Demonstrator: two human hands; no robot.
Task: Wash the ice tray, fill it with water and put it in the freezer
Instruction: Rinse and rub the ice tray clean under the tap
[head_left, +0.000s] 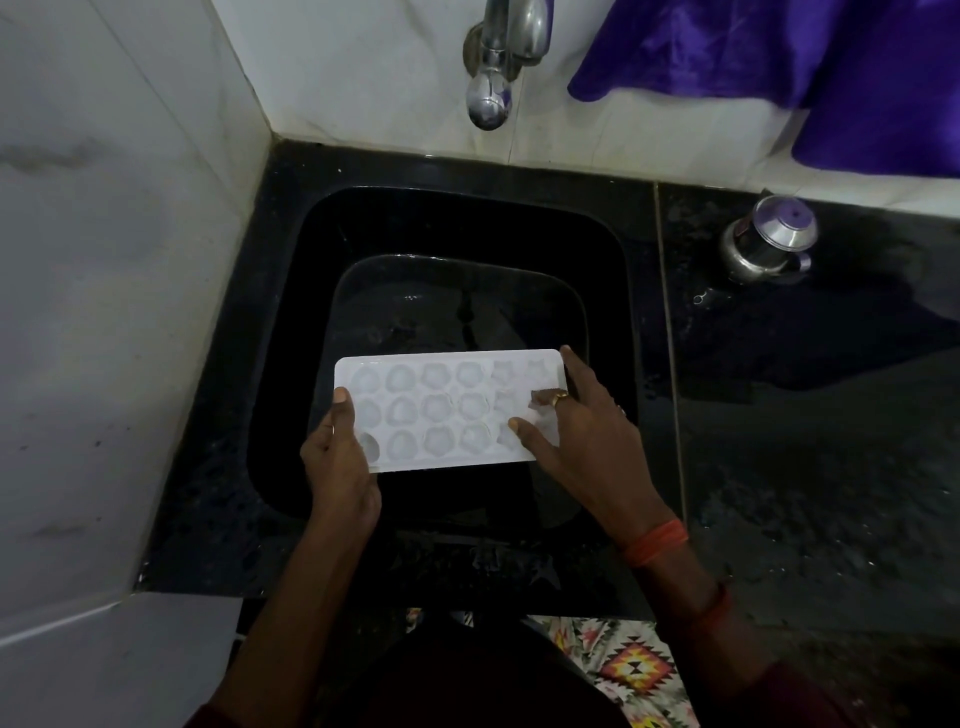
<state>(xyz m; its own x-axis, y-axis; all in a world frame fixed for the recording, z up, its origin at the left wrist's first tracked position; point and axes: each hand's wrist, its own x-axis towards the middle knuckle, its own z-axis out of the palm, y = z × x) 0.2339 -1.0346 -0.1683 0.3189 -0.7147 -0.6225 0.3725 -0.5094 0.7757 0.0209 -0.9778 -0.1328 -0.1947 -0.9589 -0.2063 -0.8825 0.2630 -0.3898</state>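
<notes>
A white ice tray (441, 410) with three rows of round cups is held level over the black sink (291, 322), below the steel tap (491, 67). My left hand (340, 467) grips its left end, thumb on the top rim and fingers underneath. My right hand (582, 426) rests on the right end, with the thumb and a ringed finger lying over the cups and another finger along the tray's right edge. No water runs from the tap.
White tiled walls close in the left and back. A dark wet counter (831, 467) extends to the right, with a small steel pot (769, 241) near the wall. A purple cloth (779, 57) hangs at the upper right.
</notes>
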